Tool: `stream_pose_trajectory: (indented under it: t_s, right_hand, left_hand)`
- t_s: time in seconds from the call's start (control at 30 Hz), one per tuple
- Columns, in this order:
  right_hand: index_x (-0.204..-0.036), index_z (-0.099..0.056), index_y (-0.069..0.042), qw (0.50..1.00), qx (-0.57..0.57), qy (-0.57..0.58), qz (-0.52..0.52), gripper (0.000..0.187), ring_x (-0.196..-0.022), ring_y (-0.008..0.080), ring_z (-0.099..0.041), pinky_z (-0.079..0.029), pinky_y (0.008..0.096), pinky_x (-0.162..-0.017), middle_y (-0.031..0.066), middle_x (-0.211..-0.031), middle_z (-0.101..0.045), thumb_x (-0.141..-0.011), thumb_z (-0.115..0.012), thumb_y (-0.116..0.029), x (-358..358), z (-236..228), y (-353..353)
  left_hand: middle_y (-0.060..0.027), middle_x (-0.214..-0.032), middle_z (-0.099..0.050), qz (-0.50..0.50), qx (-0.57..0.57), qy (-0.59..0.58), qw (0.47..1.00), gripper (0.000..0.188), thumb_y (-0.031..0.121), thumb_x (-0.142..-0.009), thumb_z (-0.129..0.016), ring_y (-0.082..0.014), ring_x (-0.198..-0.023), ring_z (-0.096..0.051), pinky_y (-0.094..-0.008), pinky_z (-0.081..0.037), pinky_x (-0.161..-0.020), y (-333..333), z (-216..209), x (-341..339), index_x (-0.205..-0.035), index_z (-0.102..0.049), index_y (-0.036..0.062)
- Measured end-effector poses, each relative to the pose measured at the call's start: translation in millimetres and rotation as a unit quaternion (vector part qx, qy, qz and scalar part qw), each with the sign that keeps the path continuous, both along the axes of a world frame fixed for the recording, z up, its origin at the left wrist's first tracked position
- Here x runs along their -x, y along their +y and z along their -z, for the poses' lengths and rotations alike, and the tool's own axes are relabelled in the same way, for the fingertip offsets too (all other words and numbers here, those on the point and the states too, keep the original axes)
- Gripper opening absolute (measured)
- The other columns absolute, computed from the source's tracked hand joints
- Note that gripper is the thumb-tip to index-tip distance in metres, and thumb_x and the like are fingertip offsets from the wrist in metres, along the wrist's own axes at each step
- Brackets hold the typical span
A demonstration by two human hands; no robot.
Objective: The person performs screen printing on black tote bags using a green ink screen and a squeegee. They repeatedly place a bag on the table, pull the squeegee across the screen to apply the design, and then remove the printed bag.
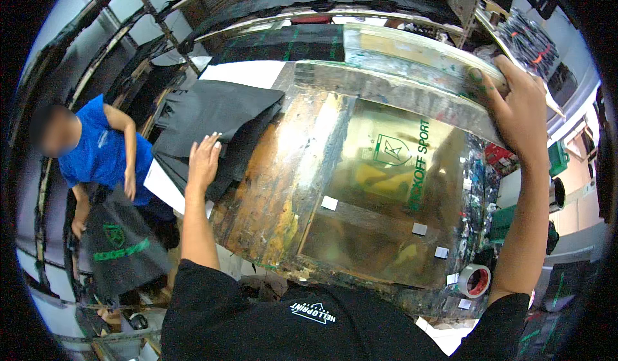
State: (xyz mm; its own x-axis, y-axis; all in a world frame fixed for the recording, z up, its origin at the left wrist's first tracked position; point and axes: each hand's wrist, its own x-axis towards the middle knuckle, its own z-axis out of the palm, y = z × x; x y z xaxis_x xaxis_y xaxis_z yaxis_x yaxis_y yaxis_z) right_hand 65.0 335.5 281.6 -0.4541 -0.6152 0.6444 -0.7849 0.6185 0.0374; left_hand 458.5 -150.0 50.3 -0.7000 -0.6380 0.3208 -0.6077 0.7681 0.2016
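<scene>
My left hand lies with fingers stretched out on the edge of a stack of flat black sheets, apparently bags, left of the work table. Its grip on any single sheet does not show. My right hand is closed round the far right end of a paint-stained screen printing frame, which is tilted up at the back of the table. In front of the frame lies a glossy yellowish board bearing a green shield mark and lettering. Small white squares sit on and beside it.
A roll of tape lies at the table's near right corner. On the left, a co-worker in a blue shirt holds a black bag with green print. Racks stand behind the table; more black material with green print lies there.
</scene>
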Motion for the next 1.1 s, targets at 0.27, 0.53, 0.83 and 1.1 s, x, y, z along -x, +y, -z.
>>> stream_pose_trajectory:
  t_s: [0.27,0.53,0.83,1.1]
  right_hand:
    - [-0.097,-0.068,-0.004,0.999,0.019,0.04,-0.01,0.054,-0.087,0.0437,-0.068,-0.045,0.0525,-0.087,0.0212,-0.086,-0.071,-0.098,-0.062,-0.058,2.5,5.0,1.3]
    - [-0.105,-0.07,-0.006,0.998,0.01,0.058,-0.027,0.052,-0.09,0.0407,-0.069,-0.045,0.0507,-0.084,0.021,-0.088,-0.072,-0.098,-0.063,-0.057,2.6,14.3,8.1]
    - [-0.083,-0.068,-0.004,0.999,0.018,0.013,-0.024,0.069,-0.07,0.0271,-0.066,-0.043,0.046,-0.083,0.0141,-0.075,-0.07,-0.099,-0.052,-0.069,0.0,0.4,7.3]
    - [-0.082,-0.068,-0.003,0.998,-0.025,-0.064,0.005,0.071,-0.066,0.0266,-0.063,-0.044,0.0476,-0.083,0.0121,-0.07,-0.067,-0.1,-0.051,-0.07,-7.8,-14.1,3.7]
  left_hand:
    - [-0.0177,-0.139,-0.069,0.229,-0.093,-0.033,0.968,0.042,0.034,-0.104,-0.061,-0.0351,-0.136,-0.06,-0.0497,-0.038,-0.121,154.6,-26.6,108.6,-0.134,-0.07,0.0061]
    - [-0.0214,-0.175,-0.019,0.437,-0.009,-0.163,0.885,0.126,0.097,-0.074,-0.055,-0.0504,-0.16,-0.012,-0.0747,-0.004,-0.123,291.3,83.0,200.4,-0.166,-0.037,0.012]
    - [-0.0254,-0.174,-0.018,0.46,-0.056,-0.116,0.879,0.128,0.095,-0.075,-0.055,-0.0558,-0.159,-0.01,-0.0773,0.001,-0.121,424.6,89.1,266.5,-0.166,-0.032,0.0084]
    - [-0.0275,-0.172,-0.024,0.452,-0.089,-0.051,0.886,0.124,0.093,-0.077,-0.056,-0.0567,-0.158,-0.013,-0.0779,-0.001,-0.121,447.1,96.0,253.3,-0.164,-0.037,0.0067]
